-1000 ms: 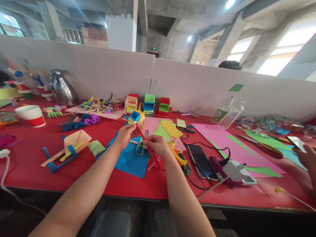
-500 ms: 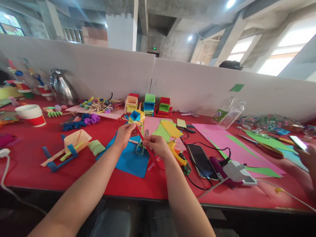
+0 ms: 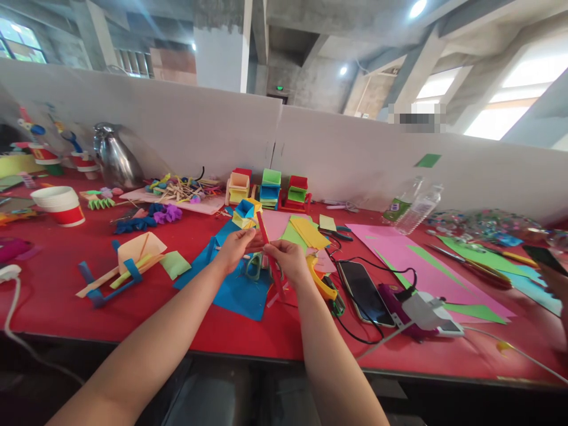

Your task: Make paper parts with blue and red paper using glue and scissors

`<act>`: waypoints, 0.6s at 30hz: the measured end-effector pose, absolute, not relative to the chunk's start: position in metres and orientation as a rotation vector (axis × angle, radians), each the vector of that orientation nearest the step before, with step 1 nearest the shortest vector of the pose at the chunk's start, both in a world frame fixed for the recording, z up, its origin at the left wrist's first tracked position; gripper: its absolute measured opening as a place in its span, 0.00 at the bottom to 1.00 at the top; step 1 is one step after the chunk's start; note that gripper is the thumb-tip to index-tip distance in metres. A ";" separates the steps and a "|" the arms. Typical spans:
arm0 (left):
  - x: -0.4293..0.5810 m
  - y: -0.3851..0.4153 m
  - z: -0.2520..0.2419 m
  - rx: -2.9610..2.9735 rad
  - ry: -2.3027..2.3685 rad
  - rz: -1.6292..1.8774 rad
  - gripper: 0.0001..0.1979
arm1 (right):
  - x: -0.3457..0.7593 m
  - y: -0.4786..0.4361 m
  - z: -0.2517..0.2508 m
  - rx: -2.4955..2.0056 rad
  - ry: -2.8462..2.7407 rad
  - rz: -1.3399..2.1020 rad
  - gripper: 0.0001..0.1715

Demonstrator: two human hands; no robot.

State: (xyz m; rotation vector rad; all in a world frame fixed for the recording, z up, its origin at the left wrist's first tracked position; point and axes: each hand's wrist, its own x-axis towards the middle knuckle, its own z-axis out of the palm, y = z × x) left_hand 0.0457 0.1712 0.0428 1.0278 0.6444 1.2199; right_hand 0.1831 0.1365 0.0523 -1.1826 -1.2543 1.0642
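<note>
A narrow red paper strip (image 3: 262, 226) runs up and down between my two hands, its top end free. My right hand (image 3: 287, 259) pinches it partway along between thumb and fingers. From the other side, my left hand (image 3: 239, 247) is closed with its fingertips at the strip; the exact contact is partly hidden. Just behind them stands a folded blue and yellow paper box (image 3: 247, 213). Below lie a blue sheet (image 3: 239, 302) and green-handled scissors (image 3: 253, 267), partly covered by my hands.
Folded paper boxes (image 3: 270, 184) stand against the white partition (image 3: 199, 118). A yellow tool (image 3: 320, 279), a phone (image 3: 366, 291) with cables and a pink sheet (image 3: 426, 260) lie to the right. Paper cups (image 3: 60, 204) and a steel jug (image 3: 116, 158) stand left. Another person's hand (image 3: 557, 278) shows at far right.
My left hand has shifted slightly right and down along the strip, whose top end now shows above it. The strip stands more upright. At far right, the other person's phone screen has gone dark.
</note>
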 end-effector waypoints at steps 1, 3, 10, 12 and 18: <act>0.044 0.172 0.043 1.006 0.648 1.235 0.14 | 0.184 0.137 0.052 -1.175 -1.237 1.044 0.16; 0.041 0.174 0.045 0.966 0.633 1.253 0.13 | 0.186 0.140 0.051 -1.156 -1.202 0.999 0.16; 0.038 0.173 0.050 0.951 0.583 1.249 0.06 | 0.189 0.143 0.049 -1.111 -1.161 0.918 0.15; 0.039 0.171 0.051 0.981 0.579 1.215 0.09 | 0.188 0.143 0.048 -1.100 -1.170 0.923 0.15; 0.040 0.170 0.046 1.079 0.694 1.171 0.14 | 0.181 0.142 0.046 -1.088 -1.194 0.947 0.13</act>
